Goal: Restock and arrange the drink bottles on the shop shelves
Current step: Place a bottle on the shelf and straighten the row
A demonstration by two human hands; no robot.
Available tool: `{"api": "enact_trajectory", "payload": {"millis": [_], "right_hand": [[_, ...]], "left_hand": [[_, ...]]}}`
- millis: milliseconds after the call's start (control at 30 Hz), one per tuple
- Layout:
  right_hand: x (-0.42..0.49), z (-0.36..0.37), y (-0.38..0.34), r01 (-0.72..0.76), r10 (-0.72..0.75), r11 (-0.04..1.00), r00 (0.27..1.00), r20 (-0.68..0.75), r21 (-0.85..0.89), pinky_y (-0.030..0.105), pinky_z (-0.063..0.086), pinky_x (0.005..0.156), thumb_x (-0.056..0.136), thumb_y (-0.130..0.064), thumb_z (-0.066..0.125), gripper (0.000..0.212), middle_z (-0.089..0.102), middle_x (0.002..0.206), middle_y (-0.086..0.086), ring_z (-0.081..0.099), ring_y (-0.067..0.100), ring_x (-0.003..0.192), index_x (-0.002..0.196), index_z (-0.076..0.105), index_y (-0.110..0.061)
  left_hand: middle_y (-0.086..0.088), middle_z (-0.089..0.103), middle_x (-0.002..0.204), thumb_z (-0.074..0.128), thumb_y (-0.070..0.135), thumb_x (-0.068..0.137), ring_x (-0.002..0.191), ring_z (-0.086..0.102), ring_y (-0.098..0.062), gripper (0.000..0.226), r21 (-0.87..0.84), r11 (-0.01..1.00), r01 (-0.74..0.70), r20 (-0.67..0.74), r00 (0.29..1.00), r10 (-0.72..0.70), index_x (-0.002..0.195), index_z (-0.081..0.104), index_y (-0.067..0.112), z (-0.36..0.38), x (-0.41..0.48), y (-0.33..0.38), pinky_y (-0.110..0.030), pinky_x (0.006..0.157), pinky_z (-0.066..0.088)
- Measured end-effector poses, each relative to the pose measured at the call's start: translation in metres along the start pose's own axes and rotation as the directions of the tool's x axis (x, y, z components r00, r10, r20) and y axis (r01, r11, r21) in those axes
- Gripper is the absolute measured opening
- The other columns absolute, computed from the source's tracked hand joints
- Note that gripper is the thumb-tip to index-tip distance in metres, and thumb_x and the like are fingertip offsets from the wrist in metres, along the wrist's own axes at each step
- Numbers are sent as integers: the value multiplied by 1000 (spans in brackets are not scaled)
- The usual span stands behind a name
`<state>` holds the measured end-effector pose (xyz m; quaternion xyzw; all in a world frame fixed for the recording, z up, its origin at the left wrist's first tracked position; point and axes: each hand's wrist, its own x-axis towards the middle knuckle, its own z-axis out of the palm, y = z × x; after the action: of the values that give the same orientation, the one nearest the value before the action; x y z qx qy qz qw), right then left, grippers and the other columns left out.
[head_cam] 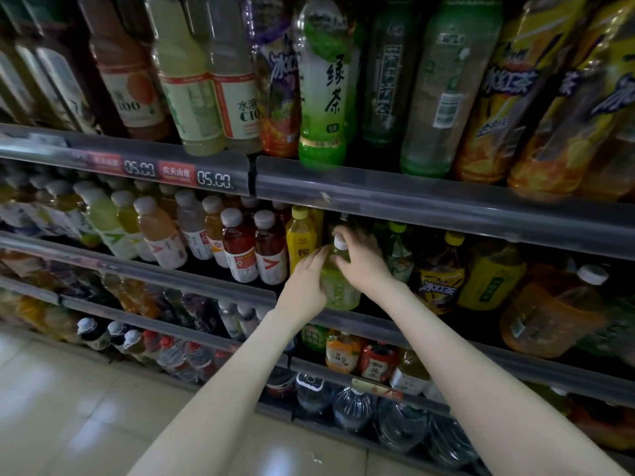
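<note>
Setting: shop shelving stocked with drink bottles on several tiers, seen from above and in front; pale tiled floor (68,389) at lower left.
Held item: green tea bottle (338,286), pale green with a white cap, upright at the front of the second shelf (446,207), between a yellow bottle and darker bottles to its right.
Left hand (305,280): pressed flat against the bottle's left side, fingers extended and laid along the body, gripping it from that flank.
Right hand (360,259): wrapped over the bottle's shoulder just below the cap, fingers curled round the neck area, thumb at the front.
Grasp state: both hands closed on the same bottle; neither is released.
Left neighbour: yellow bottle (301,235) with yellow cap, touching or just beside the left hand's fingertips.
Further left: two red tea bottles (256,249) with grey-white caps, then a row of pale juice bottles.
Right neighbour: iced tea bottle (441,269), dark with yellow label, near the right wrist.
Top shelf: tall bottles leaning forward, including a large green tea bottle (323,84) with green lettering directly above the hands.
Price tags (178,171): two reading 05.00 on the top shelf's edge rail, left of centre.
Lower tiers: small juice bottles and large clear water bottles (354,407) beneath the forearms.
</note>
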<state>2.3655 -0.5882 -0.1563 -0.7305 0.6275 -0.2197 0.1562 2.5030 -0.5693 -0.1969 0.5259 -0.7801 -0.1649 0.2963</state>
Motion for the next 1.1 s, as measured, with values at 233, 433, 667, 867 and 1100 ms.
{"api": "enact_trajectory", "payload": {"millis": [233, 433, 667, 867, 1100], "right_hand": [[-45, 5, 4, 200, -200, 979, 980, -13, -39, 33, 47, 70, 94, -35, 55, 28, 43, 101, -3, 48, 16, 88, 117, 44, -25], [-77, 25, 25, 232, -233, 972, 972, 42, 19, 39, 49, 67, 94, -25, 58, 27, 40, 100, -7, 49, 16, 85, 119, 48, -22], [-70, 10, 30, 122, -104, 950, 991, -79, 286, 11, 38, 78, 90, -20, 65, 20, 45, 101, -15, 48, -1, 90, 106, 53, -21], [-51, 4, 23, 59, -46, 967, 997, -57, 247, 23, 42, 76, 91, -31, 62, 25, 51, 109, -6, 53, 9, 96, 113, 51, -24], [0, 5, 2, -145, 172, 930, 984, -53, 338, 24, 38, 69, 94, -34, 58, 43, 56, 111, -3, 50, 11, 89, 133, 44, -20]], "left_hand": [[-18, 43, 135, 49, -1, 87, 123, 42, -32, 55, -35, 999, 39, -219, 975, -46, 140, 36, 3, -9, -2, -22, -27, 97, 33], [-23, 23, 152, 60, 0, 82, 138, 27, -39, 84, -122, 987, 103, -171, 978, -124, 150, 12, 2, -22, 43, -35, -47, 109, 34], [-30, 35, 132, 73, 28, 79, 119, 36, -46, 75, 88, 951, 296, -146, 948, -281, 135, 34, -6, -14, 67, -28, -47, 99, 30], [-30, 53, 98, 85, 35, 60, 88, 53, -46, 66, 199, 922, 334, -335, 907, -256, 98, 53, -8, -5, 63, -30, -46, 71, 47], [-25, 41, 123, 57, 48, 75, 117, 35, -45, 74, 143, 938, 315, -163, 943, -291, 124, 38, -4, -18, 62, -42, -47, 98, 24]]}}
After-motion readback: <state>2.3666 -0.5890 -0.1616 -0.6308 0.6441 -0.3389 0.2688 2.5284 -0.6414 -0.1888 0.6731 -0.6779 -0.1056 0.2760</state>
